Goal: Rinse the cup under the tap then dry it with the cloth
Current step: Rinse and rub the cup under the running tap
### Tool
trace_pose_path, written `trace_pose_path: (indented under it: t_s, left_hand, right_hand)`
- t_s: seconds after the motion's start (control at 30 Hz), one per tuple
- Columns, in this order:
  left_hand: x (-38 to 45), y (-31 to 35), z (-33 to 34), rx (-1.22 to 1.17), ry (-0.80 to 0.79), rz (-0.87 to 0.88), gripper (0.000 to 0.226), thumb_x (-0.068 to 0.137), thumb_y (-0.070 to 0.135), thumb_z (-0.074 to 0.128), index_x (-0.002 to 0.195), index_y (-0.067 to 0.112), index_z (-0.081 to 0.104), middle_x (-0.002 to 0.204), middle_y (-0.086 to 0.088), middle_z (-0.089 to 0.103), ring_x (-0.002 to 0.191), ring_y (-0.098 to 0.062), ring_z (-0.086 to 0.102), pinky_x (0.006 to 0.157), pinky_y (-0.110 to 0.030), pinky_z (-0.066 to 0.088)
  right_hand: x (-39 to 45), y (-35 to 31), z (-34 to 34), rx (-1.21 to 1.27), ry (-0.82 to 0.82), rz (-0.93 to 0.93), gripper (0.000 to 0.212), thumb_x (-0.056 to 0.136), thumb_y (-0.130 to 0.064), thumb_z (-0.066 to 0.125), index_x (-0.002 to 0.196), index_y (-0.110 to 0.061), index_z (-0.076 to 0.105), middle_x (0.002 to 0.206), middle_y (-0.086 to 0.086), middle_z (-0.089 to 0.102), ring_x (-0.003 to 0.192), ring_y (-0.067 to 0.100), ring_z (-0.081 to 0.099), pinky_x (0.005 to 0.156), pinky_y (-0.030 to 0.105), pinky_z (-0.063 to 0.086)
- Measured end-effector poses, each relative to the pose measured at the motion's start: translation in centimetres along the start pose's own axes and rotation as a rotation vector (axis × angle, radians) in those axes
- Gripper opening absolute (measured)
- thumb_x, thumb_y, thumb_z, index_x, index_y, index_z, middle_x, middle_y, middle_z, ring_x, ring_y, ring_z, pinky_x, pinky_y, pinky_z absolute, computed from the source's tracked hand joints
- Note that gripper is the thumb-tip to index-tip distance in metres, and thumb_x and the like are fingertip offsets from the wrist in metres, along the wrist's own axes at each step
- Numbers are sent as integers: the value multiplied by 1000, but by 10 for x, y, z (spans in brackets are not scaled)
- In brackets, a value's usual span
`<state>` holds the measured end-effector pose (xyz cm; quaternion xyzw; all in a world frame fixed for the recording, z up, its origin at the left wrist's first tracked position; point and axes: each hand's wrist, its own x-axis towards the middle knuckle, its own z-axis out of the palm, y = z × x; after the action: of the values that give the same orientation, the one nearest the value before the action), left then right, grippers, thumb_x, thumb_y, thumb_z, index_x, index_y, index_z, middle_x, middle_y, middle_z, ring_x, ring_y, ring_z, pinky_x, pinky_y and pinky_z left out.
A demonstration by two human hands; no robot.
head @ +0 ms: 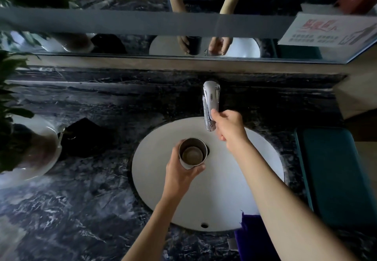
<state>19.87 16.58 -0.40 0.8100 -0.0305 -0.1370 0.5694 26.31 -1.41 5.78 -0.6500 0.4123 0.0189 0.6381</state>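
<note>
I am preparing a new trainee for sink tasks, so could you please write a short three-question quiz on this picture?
1. True or false: water is visibly running from the tap into the cup.
2. Which hand holds the cup?
A. left hand
B. right hand
C. neither
3. Fill in: the purple cloth lies at the near edge of the ____.

Key
1. False: no stream shows, and the cup sits nearer the person than the spout.
2. A: its fingers wrap the cup, upright over the basin, while the right hand touches the tap.
3. Sink.
</note>
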Motion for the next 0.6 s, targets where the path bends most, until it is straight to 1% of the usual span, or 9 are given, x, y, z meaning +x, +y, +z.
trace_pose_path:
  t_s: [0.1,0.2,0.33,0.4,0.47,0.6]
  left_hand:
    - [3,-2,1,2,-12,-19,77,71,17,96,122,50,48,122,26,64,111,20,58,88,0,41]
    - [4,-2,2,15,-16,-8,77,72,18,95,123,51,48,124,23,66,113,18,59,89,0,42]
    - [4,-1,5,29,3,22,75,75,15,92,125,51,49,125,25,65,115,14,59,91,-3,42]
    - [4,0,5,36,5,29,75,75,15,91,128,47,49,126,24,65,116,12,59,92,-4,43]
    - [4,0,6,32,1,25,73,75,16,91,131,39,51,127,21,65,117,10,60,93,-5,43]
    - [5,-1,4,36,0,17,73,74,16,91,134,32,53,127,19,66,118,10,59,92,-3,42]
  right_hand:
    - [2,5,-1,57,-89,31,39,103,-28,59,70,-7,57,54,1,45,36,7,36,36,20,22]
    - [3,5,-2,62,-83,1,42,103,-25,60,65,-7,56,55,3,47,33,5,36,34,17,23]
    - [3,5,-2,62,-61,-10,44,102,-23,61,61,-7,55,53,4,45,31,4,34,32,17,21]
    - [2,3,-2,74,-54,-19,44,102,-23,61,62,-6,56,53,4,44,32,4,33,33,17,21]
    - [1,-1,-2,88,-51,-32,45,101,-22,62,60,-6,55,56,6,46,33,4,33,34,17,21]
    - [-2,-9,-3,120,-43,-30,43,100,-21,64,61,-6,55,60,6,50,31,1,34,33,16,21]
